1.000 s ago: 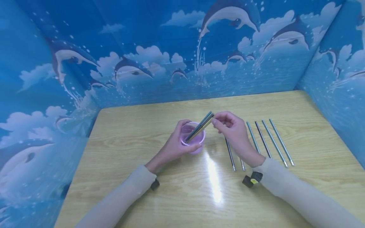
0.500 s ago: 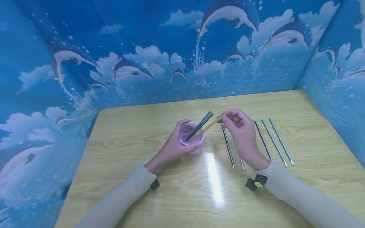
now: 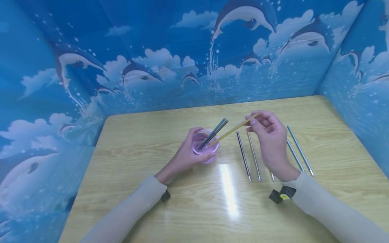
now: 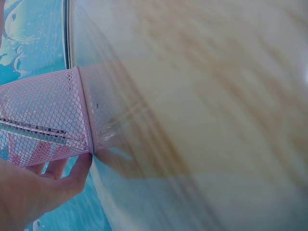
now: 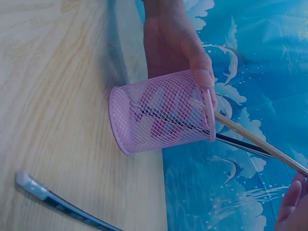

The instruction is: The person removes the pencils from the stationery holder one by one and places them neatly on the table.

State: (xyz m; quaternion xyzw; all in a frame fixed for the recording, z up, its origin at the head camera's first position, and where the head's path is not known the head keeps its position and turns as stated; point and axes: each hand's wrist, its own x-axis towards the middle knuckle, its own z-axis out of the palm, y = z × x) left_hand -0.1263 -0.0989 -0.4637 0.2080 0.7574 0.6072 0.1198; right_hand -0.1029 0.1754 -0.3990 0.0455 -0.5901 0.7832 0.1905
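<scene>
My left hand [image 3: 189, 150] grips the side of a pink mesh pencil cup [image 3: 209, 160], its fingers curled round the wall. In the right wrist view the base of the cup [image 5: 126, 144] is at the tabletop. A few dark and teal pencils [image 3: 215, 132] lean together inside it, toward the right. Between thumb and fingertips my right hand [image 3: 271, 143] pinches the upper end of a yellow pencil [image 3: 232, 130]. That pencil slants down to the left, its lower end inside the cup's rim.
Right of the cup, several pencils lie in a row on the wooden table [image 3: 136, 145], including a black pencil [image 3: 243, 155] and a teal pencil [image 3: 300, 150]. My right hand and forearm cover part of the row. Dolphin-print walls [image 3: 170, 91] enclose the back and sides.
The right hand has moved right, drawing the yellow pencil away from the other pencils and partly out of the cup. The left hand and cup have stayed in place.
</scene>
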